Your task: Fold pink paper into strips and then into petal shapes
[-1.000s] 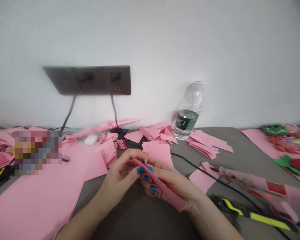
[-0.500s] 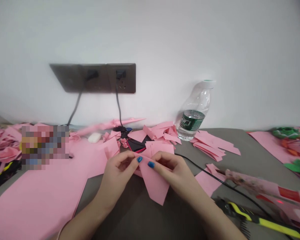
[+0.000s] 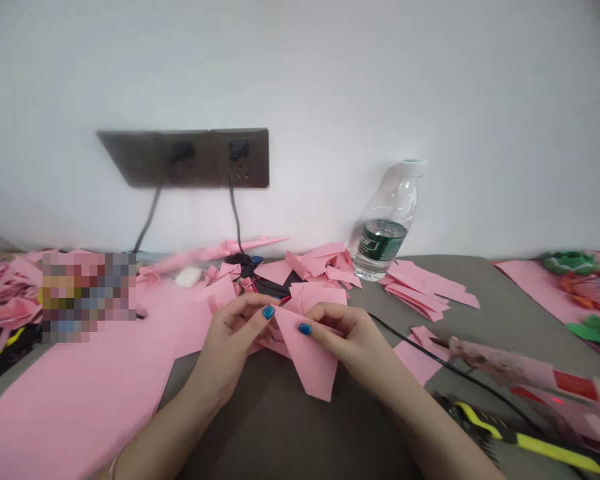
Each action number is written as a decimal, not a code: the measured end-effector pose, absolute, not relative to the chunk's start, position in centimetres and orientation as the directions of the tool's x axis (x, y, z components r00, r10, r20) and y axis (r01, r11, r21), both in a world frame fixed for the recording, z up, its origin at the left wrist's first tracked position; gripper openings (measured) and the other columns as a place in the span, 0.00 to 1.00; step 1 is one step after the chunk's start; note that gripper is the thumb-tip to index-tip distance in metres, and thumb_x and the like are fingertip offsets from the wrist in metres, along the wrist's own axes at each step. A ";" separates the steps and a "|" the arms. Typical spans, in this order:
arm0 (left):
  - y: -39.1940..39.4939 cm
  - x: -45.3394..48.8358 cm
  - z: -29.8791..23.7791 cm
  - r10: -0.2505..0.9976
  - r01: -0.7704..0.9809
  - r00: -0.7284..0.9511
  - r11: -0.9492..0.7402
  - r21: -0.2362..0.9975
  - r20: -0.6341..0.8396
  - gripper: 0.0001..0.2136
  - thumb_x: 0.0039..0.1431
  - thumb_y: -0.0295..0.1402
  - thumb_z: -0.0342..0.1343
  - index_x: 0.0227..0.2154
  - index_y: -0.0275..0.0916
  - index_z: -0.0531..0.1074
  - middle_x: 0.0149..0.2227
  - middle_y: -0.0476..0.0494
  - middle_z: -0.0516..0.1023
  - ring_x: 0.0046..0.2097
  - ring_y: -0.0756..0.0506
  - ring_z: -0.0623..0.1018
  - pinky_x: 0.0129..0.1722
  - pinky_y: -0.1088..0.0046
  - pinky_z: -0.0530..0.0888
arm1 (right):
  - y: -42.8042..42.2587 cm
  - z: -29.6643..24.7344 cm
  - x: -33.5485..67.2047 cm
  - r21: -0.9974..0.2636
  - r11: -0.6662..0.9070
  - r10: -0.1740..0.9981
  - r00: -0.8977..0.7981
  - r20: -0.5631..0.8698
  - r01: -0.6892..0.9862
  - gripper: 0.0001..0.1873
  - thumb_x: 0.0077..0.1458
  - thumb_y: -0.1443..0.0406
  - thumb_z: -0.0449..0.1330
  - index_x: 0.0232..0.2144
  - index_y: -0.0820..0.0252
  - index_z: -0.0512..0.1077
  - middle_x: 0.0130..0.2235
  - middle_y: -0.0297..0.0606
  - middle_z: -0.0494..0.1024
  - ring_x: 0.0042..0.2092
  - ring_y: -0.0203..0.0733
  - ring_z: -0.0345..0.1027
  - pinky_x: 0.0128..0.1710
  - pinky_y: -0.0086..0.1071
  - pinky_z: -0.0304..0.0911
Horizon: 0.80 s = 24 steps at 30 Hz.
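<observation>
Both of my hands pinch one folded pink paper piece [image 3: 307, 357] just above the grey table [image 3: 280, 427]. My left hand [image 3: 233, 350] grips its upper left edge between thumb and fingers. Its upper right part sits under the thumb of my right hand [image 3: 353, 343], whose fingers curl behind. The paper's pointed lower end hangs toward me. Blue polish shows on both thumbnails.
Loose pink paper squares [image 3: 417, 287] and scraps lie across the table, with a large pink sheet [image 3: 75, 400] at left. A water bottle [image 3: 387, 223] stands by the wall. A black cable [image 3: 430, 357], a yellow-black tool [image 3: 515, 437] and a glue gun [image 3: 510, 367] lie at right.
The paper turned from edge-on, held diagonally, to flat and facing me with its point down. My hands shifted slightly away from me and now pinch its top edge.
</observation>
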<state>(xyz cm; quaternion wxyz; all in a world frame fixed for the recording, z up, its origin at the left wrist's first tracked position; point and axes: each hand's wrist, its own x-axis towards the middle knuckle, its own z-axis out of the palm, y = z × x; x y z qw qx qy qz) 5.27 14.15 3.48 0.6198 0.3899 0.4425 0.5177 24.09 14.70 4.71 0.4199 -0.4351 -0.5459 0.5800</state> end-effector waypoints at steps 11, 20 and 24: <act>14.3 5.6 4.0 0.983 -0.395 0.074 0.186 0.900 -0.171 0.14 0.45 0.42 0.74 0.29 0.39 0.80 0.26 0.49 0.80 0.27 0.48 0.80 0.29 0.72 0.80 | 14.6 4.9 24.1 -0.999 -0.035 0.967 -0.251 -0.042 0.029 0.12 0.51 0.59 0.65 0.22 0.59 0.74 0.25 0.34 0.75 0.29 0.38 0.66 0.30 0.30 0.63; 14.2 6.0 4.6 0.987 -0.397 0.020 0.153 0.905 -0.159 0.17 0.41 0.42 0.76 0.23 0.37 0.76 0.22 0.50 0.78 0.25 0.49 0.78 0.28 0.72 0.80 | 14.5 4.9 23.7 -0.999 -0.051 0.965 -0.259 -0.051 0.007 0.10 0.51 0.61 0.65 0.23 0.60 0.74 0.26 0.33 0.75 0.29 0.37 0.66 0.30 0.29 0.62; 14.0 6.2 4.8 0.985 -0.437 0.041 0.167 0.884 -0.165 0.18 0.42 0.41 0.75 0.22 0.37 0.72 0.22 0.51 0.78 0.25 0.49 0.78 0.28 0.72 0.80 | 14.5 4.8 23.7 -0.998 -0.054 0.966 -0.251 -0.059 0.029 0.09 0.51 0.61 0.65 0.24 0.60 0.75 0.26 0.33 0.75 0.28 0.36 0.64 0.28 0.28 0.59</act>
